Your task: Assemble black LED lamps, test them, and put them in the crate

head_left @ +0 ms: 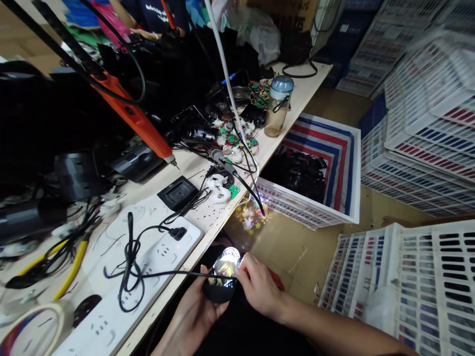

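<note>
"Where is the thing being worked on?"

"The small, round black device with a clear, lit dome [222,286] is just beside the edge of the pale, flat-topped bench [213,217], between the bare left hand [202,306] and the bare right hand [261,287]."

"And the fingers?"

"The left ones curl around its side and underneath; the right ones are bent together, pinching its right edge. Exactly what their tips press on is hidden."

"Which step is this?"

"Handling it while lit, I'd judge, perhaps adjusting the dome. The next move calls for a steady left grip and care with the thin black cable [189,273] running across from the long white power strip [168,254]."

"Which way does it point?"

"Dome away from the wearer, black base nearer. Its long axis runs roughly forward, slightly rightward. Coloured specks of light [250,217] show ahead on the tan floor [293,247], probably its beam."
</note>
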Tool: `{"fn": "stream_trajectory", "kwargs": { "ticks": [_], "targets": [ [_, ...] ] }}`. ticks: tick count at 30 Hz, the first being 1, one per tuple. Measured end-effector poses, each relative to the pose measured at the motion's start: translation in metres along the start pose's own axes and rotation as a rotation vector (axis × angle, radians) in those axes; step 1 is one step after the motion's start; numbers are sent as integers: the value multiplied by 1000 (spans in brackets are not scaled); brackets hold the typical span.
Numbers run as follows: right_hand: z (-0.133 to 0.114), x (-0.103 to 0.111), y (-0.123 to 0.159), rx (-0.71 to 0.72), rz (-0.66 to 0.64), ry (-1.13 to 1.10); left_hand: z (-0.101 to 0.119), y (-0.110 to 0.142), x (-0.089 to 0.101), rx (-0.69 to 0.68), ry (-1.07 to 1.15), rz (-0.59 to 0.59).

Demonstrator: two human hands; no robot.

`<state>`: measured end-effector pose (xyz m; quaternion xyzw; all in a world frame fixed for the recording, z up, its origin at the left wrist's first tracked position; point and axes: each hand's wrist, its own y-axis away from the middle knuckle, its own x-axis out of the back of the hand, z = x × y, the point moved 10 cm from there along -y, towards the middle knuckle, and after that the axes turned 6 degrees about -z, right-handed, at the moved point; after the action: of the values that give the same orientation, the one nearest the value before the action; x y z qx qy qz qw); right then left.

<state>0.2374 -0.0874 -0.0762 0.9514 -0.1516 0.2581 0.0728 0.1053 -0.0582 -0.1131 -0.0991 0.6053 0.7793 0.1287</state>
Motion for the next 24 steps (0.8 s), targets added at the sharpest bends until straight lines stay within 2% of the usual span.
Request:
{"fn": "stream_trajectory", "kwargs": {
  "ticks": [18,24],
  "targets": [
    [2,1,4,-9,-11,6,0,6,-1,-20,36,3],
    [1,0,3,-16,-27,3,-4,3,1,-7,81,-41]
  ]
}}
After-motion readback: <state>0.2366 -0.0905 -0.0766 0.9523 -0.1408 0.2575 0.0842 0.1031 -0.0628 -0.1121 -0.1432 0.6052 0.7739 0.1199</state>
